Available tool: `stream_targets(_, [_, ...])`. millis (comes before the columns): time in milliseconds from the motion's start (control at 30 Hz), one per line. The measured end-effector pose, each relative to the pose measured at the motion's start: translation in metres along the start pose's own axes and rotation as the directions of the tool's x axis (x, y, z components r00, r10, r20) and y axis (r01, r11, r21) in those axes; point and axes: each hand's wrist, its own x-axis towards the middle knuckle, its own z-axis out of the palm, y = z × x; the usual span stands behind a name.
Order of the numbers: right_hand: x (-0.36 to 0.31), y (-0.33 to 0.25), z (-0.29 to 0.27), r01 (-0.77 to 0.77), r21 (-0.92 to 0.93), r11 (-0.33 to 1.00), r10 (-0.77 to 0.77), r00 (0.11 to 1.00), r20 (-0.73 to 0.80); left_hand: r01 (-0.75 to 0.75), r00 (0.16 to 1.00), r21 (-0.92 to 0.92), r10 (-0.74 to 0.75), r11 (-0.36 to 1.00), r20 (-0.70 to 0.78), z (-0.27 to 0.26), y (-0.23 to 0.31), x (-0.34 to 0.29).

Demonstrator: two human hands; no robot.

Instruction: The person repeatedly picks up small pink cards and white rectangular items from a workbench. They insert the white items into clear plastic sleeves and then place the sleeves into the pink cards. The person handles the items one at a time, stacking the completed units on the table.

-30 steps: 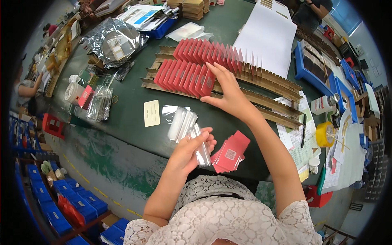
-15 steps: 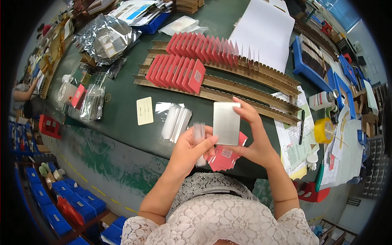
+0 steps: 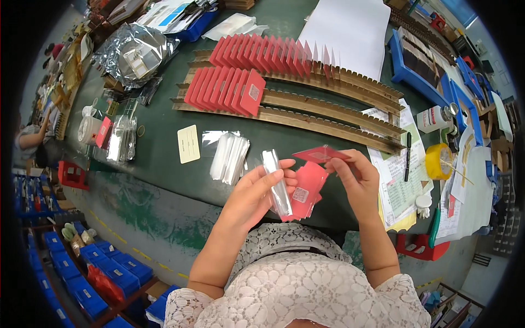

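Observation:
My left hand (image 3: 249, 198) is closed round a small bunch of clear plastic sleeves (image 3: 278, 187), the thumb lying across them. Between the thumb and fingers of my right hand (image 3: 361, 183) is a thin red plate (image 3: 316, 154), tilted so that it looks nearly edge-on. Just below it, several more red plates (image 3: 308, 183), one with a square printed code, lie in a loose pile at the table's near edge. To the left of my left hand, a stack of clear sleeves (image 3: 229, 158) rests on the table beside a cream card (image 3: 189, 144).
Slotted metal racks (image 3: 328, 121) cross the green table, with rows of red plates (image 3: 252, 94) upright at their left. On the right are papers (image 3: 402, 188), a black pen (image 3: 408, 156), yellow tape (image 3: 437, 162) and a white bottle (image 3: 431, 118). A crumpled silvery bag (image 3: 134, 54) lies back left.
My right hand has tilted the plate from its silver face to its red side and moved it slightly right. My left hand has come off the plate, keeping the sleeves.

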Motion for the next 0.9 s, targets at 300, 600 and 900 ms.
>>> stream_targets(300, [0.000, -0.017, -0.003, -0.224, 0.333, 0.916, 0.224, 0.974, 0.038, -0.131, 0.989, 0.283, 0.145, 0.950, -0.029, -0.006, -0.004, 0.007])
stream_targets(600, [-0.001, -0.019, -0.002, -0.234, 0.363, 0.902, 0.221, 0.972, 0.076, -0.091, 0.996, 0.459, 0.084, 0.884, 0.034, -0.002, 0.002, 0.000])
stream_targets(900, [-0.006, -0.033, 0.016, -0.097, 0.460, 0.883, 0.066, 0.994, 0.083, 0.072, 0.986, 0.459, -0.132, 0.885, 0.101, 0.022, 0.005, -0.010])
